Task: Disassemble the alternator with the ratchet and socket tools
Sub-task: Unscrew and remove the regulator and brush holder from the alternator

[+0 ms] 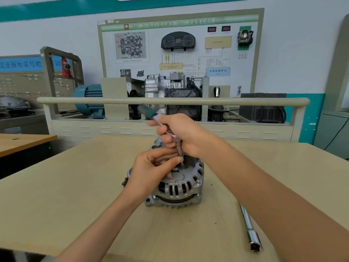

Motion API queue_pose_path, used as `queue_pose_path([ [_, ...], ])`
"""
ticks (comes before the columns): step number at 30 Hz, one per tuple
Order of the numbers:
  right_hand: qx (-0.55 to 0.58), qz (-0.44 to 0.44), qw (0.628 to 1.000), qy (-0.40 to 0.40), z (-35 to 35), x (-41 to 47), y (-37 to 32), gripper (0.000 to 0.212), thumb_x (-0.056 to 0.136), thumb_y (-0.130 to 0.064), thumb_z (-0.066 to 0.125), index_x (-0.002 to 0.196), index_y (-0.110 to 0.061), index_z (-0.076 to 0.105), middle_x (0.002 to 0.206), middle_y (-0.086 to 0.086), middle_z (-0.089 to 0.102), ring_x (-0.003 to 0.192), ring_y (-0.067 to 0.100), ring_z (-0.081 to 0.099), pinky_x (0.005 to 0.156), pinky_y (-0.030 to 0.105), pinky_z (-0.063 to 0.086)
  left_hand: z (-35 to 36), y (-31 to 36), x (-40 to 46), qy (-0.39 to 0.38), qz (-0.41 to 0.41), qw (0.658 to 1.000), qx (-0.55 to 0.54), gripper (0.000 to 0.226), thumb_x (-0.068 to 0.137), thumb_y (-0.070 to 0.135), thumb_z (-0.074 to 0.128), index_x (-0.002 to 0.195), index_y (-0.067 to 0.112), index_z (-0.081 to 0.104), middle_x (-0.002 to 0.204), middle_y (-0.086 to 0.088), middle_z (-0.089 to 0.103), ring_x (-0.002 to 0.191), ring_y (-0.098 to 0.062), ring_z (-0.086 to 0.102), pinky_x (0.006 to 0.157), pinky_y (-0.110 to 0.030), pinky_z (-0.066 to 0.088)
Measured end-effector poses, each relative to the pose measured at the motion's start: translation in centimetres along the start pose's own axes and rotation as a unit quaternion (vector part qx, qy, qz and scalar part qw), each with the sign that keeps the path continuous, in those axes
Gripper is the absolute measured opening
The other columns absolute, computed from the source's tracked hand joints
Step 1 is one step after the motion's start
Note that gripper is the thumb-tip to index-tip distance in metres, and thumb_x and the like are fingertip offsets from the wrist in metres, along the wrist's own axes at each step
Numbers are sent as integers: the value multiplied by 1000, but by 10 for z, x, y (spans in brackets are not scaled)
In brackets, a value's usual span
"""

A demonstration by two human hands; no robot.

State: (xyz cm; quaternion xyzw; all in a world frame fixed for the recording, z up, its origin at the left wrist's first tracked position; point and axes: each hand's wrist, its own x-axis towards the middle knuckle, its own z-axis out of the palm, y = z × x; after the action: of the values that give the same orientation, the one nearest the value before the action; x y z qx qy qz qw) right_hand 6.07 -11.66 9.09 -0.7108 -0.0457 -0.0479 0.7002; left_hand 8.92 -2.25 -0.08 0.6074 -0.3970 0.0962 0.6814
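The alternator (176,184) stands mid-table (75,186), the left hand (149,171) on its top and the right hand (181,133) above it gripping the ratchet (151,114). An extension bar (250,227) lies to the right, nearer the table's front edge; a training bench (170,127) stands behind

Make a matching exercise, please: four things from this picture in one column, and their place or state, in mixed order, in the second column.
Things:
1. alternator
2. ratchet
3. extension bar
4. blue motor

Places or states:
A. lying unused on the table, beside the right forearm
B. behind the rail, in the background
C. gripped by the right hand
D. standing in the middle of the table, touched by the left hand

Pairs: 1-D, 2-C, 3-A, 4-B
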Motion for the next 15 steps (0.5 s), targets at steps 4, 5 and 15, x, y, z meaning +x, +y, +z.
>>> queue_pose_path([
  [4,-62,24,986,-153,-9,-2,-5,28,101,-24,37,94,-9,60,44,-11,37,32,1,32,36,14,22,0,-1,0,-9,5,1000,16,37,78,2,68,75,39,75,79,10,73,46,0,50,50,-12,45],
  [5,-60,18,987,-150,-9,-3,-4,28,101,-23,37,95,-8,60,44,-11,37,31,2,32,36,14,22,1,0,0,-9,6,1000,18,37,77,3,68,75,39,75,79,11,73,48,-1,51,50,-13,45],
  [15,122,-205,923,303,18,-5,23,21,101,-20,37,92,-11,55,62,1,45,46,13,44,43,20,36,-1,-2,-1,-42,16,999,-14,26,80,-1,63,87,23,73,81,6,74,72,-3,68,62,-11,49],
])
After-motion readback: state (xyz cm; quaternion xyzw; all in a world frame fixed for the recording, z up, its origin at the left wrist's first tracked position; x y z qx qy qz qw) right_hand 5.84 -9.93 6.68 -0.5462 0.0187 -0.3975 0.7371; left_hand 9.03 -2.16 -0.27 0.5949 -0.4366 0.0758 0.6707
